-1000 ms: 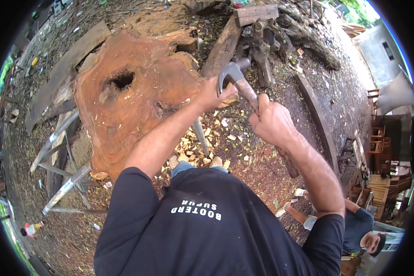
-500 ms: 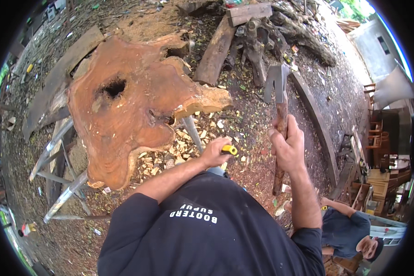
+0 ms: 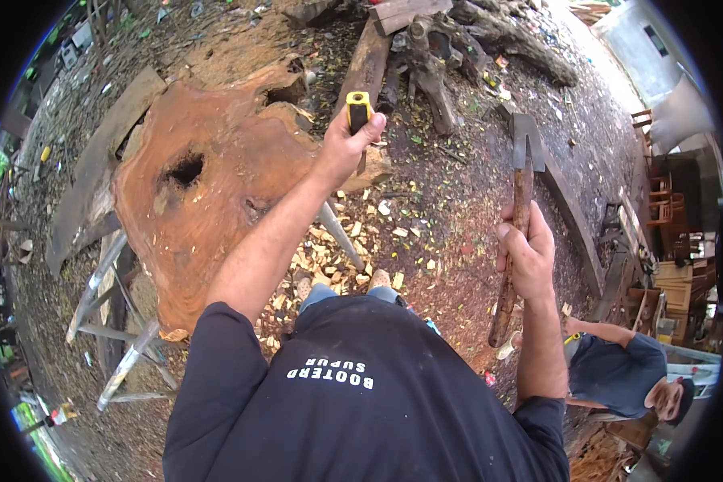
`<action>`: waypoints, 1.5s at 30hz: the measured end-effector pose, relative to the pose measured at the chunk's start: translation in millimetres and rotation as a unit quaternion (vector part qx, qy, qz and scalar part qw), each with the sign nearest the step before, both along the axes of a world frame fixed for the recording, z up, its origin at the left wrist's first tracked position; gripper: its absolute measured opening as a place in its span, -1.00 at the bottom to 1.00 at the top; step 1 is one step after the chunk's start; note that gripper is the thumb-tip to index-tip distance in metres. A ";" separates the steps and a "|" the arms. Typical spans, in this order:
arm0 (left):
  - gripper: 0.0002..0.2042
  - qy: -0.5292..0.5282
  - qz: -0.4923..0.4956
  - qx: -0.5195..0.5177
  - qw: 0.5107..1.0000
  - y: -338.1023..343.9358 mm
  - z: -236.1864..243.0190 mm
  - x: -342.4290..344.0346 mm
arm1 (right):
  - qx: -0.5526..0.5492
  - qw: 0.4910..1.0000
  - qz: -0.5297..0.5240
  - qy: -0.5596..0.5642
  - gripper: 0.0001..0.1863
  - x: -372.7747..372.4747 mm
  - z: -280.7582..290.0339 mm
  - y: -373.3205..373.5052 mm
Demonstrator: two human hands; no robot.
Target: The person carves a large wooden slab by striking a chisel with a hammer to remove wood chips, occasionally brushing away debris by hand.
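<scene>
My left hand is closed round the black and yellow handle of a chisel, whose narrow blade points down at the right edge of a large reddish wood slab. The hand hides much of the chisel, and I cannot tell if its tip touches the wood. To the right, my right hand grips the wooden handle of an adze, its metal head raised away from the slab. A dark hollow opens in the slab's surface.
Metal trestle legs stand under the slab. Wood chips litter the ground by my feet. Roots and logs lie at the far side, a long beam to the right. Another person is at the lower right.
My left hand has moved up and forward with the chisel, from near my body to the slab's right edge. My right hand and the adze have shifted slightly right and nearer me.
</scene>
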State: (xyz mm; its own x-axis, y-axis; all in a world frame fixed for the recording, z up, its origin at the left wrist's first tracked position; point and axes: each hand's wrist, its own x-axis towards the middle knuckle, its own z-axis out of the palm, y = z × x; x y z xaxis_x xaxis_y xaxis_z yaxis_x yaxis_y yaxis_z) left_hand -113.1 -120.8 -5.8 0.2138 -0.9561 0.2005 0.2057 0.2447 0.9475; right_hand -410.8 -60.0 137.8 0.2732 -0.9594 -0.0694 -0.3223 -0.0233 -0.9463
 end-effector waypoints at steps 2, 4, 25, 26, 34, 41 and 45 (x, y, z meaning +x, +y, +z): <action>-0.79 0.030 0.007 0.001 1.000 -1.0 -0.2 -3.3 | 0.008 1.000 0.004 0.001 -0.83 -0.2 -0.6 0.3; -0.80 0.033 0.009 0.002 0.999 -1.3 0.2 -9.3 | 0.006 1.000 0.010 0.006 -0.83 1.3 0.1 0.0; -0.81 -0.009 0.024 -0.009 1.000 -3.4 -10.4 -5.1 | -0.270 0.958 0.087 0.039 -0.75 80.0 114.6 -31.1; -0.81 -0.010 0.026 -0.006 1.000 -3.4 -10.3 -4.9 | -0.306 0.947 0.091 0.027 -0.75 87.4 116.2 -35.8; -0.79 0.012 0.077 -0.049 0.996 -20.9 -15.5 -13.7 | -0.233 0.830 0.254 0.439 -0.66 122.6 45.9 -63.9; -0.81 -0.039 0.038 -0.001 0.999 -8.4 -36.0 -7.8 | -0.310 0.931 0.061 0.180 -0.82 125.9 126.7 -58.0; -0.82 -0.015 0.006 -0.010 1.000 -6.3 -7.7 -13.2 | -0.404 0.882 0.084 0.229 -0.79 125.8 92.8 -46.3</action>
State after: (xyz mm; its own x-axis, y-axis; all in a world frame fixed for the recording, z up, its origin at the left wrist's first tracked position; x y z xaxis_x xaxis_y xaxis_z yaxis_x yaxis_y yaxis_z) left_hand -126.2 -127.1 -13.5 0.2184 -0.9491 0.2270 0.1740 0.2668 0.9479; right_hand -285.0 -106.3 230.6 0.5375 -0.6946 0.4782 -0.5934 -0.7144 -0.3707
